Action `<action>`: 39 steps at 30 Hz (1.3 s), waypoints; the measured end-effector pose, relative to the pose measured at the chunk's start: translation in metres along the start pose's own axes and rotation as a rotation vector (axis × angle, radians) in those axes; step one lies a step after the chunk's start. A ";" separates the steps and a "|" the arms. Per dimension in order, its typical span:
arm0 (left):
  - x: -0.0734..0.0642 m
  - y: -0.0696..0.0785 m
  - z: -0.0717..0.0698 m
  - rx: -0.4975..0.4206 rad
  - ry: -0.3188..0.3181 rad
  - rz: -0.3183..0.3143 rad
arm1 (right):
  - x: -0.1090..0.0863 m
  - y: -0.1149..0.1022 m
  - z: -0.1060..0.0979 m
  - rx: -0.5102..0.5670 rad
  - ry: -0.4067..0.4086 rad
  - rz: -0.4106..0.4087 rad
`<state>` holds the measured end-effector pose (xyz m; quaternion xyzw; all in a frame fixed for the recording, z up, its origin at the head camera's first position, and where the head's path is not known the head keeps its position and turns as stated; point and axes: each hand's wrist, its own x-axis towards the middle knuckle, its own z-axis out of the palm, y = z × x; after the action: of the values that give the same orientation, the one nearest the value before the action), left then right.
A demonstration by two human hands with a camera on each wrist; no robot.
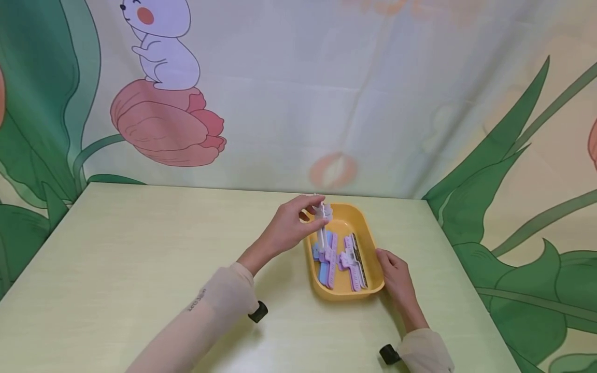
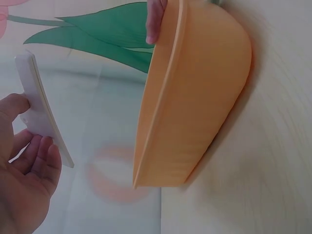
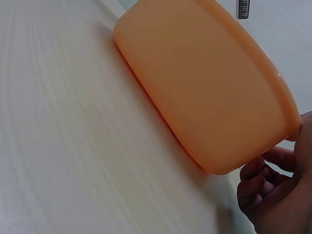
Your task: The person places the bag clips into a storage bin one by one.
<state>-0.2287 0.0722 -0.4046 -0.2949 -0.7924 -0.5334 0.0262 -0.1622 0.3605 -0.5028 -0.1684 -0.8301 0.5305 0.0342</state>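
My left hand [image 1: 296,220] pinches a pale, whitish long plastic clip [image 1: 321,235] between thumb and fingers, tilted over the left side of a yellow tray [image 1: 342,225]. In the left wrist view that clip [image 2: 41,105] shows as a white bar, above the level of the tray's rim. My right hand [image 1: 396,274] holds the tray at its right near corner; the right wrist view has its curled fingers [image 3: 253,187] just under the rim. Inside the tray lie a purple clip [image 1: 332,264] beside a blue clip [image 1: 323,272], and another purple clip [image 1: 353,267] next to a dark-patterned clip [image 1: 359,259].
The tray stands on a pale wooden table [image 1: 140,259], near its back edge. A printed cloth [image 1: 280,103] with plants and a cartoon animal hangs behind. Each wrist carries a small black device, the left one [image 1: 258,312] close over the table.
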 end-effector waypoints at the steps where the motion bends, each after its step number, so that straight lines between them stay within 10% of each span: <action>1: 0.001 0.000 0.002 0.003 -0.005 0.001 | 0.000 0.000 0.000 0.000 0.001 0.002; 39: 0.016 0.002 0.062 0.053 -0.220 -0.057 | 0.001 0.001 -0.001 0.008 0.009 -0.035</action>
<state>-0.2244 0.1331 -0.4236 -0.3281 -0.8123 -0.4773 -0.0686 -0.1626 0.3624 -0.5038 -0.1562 -0.8305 0.5326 0.0477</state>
